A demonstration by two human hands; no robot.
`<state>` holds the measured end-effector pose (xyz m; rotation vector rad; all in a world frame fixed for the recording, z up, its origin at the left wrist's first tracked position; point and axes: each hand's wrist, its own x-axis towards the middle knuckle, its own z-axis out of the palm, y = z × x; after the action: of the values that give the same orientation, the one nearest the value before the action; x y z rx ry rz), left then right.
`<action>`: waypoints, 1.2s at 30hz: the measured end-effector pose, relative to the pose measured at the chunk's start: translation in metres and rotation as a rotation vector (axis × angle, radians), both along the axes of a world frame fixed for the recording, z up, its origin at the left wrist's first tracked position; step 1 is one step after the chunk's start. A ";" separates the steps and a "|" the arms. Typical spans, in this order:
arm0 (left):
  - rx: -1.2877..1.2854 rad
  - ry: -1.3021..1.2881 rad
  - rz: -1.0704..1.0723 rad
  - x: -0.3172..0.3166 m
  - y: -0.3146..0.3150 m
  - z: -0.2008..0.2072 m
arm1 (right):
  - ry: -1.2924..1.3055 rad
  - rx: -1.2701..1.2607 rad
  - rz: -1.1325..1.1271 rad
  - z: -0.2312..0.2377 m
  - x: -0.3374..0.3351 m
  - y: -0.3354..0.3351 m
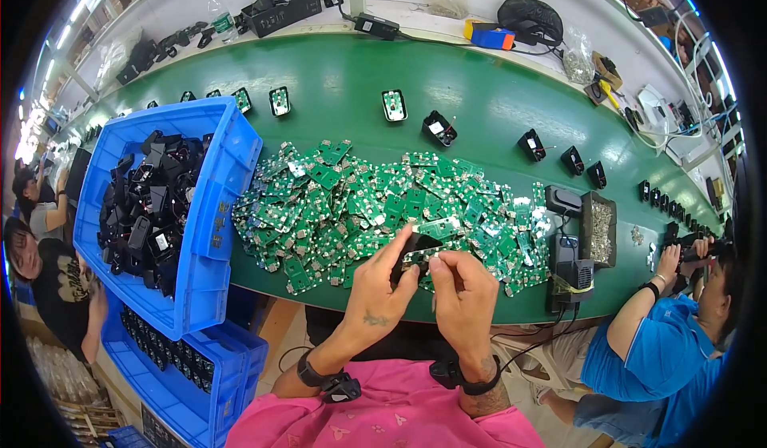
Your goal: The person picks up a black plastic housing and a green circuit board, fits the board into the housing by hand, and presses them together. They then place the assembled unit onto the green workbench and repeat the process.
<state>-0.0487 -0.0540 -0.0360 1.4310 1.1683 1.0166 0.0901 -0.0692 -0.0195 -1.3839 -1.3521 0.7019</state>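
Observation:
My left hand (371,292) is closed around a small black plastic housing (412,248), held just above the table's near edge. Against the housing's near side lies a green circuit board (422,258). My right hand (465,296) pinches at the right end of that board, fingers closed; my fingertips partly cover it, so how far it sits inside the housing is unclear. Right behind both hands spreads a wide heap of green circuit boards (343,208).
A blue bin (200,240) of black housings stands at left, above stacked blue bins (240,360). Housings, some with boards (394,106), dot the green table (335,72). At right are a black box-shaped device (572,268) and a tray of small metal parts (598,228). Co-workers sit on both sides.

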 end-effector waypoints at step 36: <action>0.370 0.319 -0.193 -0.017 0.001 0.031 | -0.228 -0.419 0.450 0.045 0.037 0.018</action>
<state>-0.0660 -0.0533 -0.0052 2.0167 1.0715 0.9218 0.1268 -0.0511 0.0254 -1.5313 -1.7980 1.2082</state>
